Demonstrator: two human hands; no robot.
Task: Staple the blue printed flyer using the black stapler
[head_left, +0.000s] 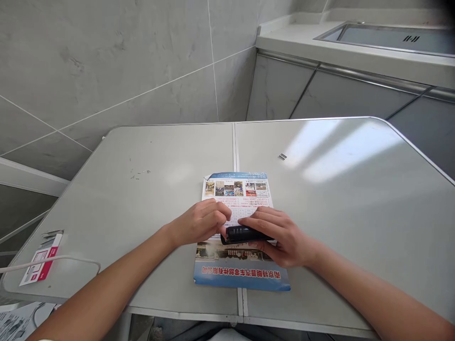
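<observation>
- Nearest, the blue lower end of a printed booklet (242, 280) lies flat across the seam of the pale table (170, 289), its large lettering upside down to the wearer.
- On the booklet, around its middle, is a black stapler (241, 233). Its long axis runs sideways, roughly square to the table seam, one end towards each hand.
- The right hand (282, 234) is the one with the firmer hold: its fingers lie along the far side and the thumb on the near side, closed about the right end, which they hide.
- The left hand (206, 219) sits just beyond and left of the stapler, fingers curled in, thumb tip at the stapler's left end. The stapler therefore lies to the right of these fingers; whether they grip anything cannot be told.
- Well apart on the left, a red-and-white card (40, 265) lies by a white cable (67, 257).
- Beyond the booklet, to the right of the seam, lie small silvery strips (282, 156).
- Farthest off stand the grey wall (142, 52) and a counter (284, 40) with an inset sink (384, 38).
</observation>
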